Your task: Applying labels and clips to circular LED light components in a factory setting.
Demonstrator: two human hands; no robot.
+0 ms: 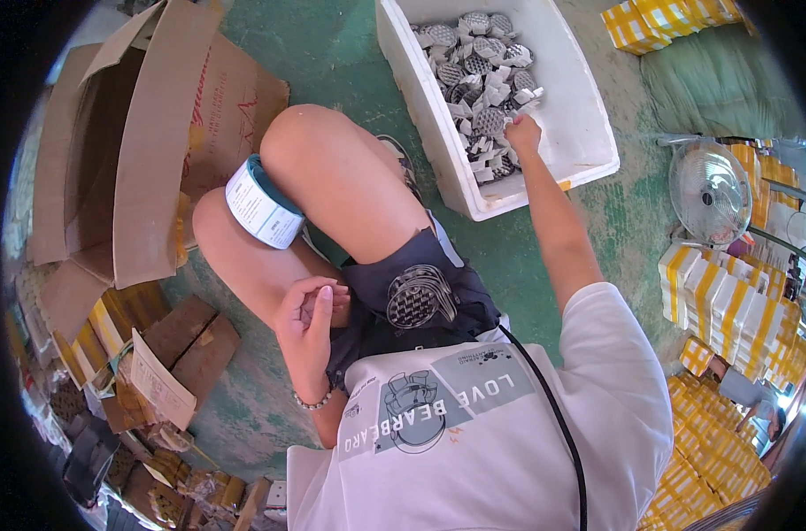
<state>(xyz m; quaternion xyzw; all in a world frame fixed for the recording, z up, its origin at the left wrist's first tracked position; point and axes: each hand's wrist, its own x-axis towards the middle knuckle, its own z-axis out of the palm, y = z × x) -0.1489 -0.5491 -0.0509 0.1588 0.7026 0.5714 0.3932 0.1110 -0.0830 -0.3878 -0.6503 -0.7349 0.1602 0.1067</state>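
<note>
My right hand (523,134) is closed in a fist over a white foam box (580,124). Its fingertips meet the edge of a heap of round, black-and-silver lattice-patterned pieces with white paper tags (487,80). What the fist holds, if anything, is hidden. Beside my lap my left hand (312,320) is loosely curled, thumb apart, with nothing visible in it. A stack of similar round lattice-patterned pieces (416,299) rests on my dark shorts, without visible tags. Across my bare thigh lies a roll of white printed labels (263,208) with a teal edge.
Large opened cardboard boxes (155,150) stand at the left, with a smaller one (186,354) nearer. A fan (711,190) stands at the right, by stacked white boxes with yellow tape (730,301). Green sacking (721,84) lies at the far right. Another person (757,398) is at the right edge.
</note>
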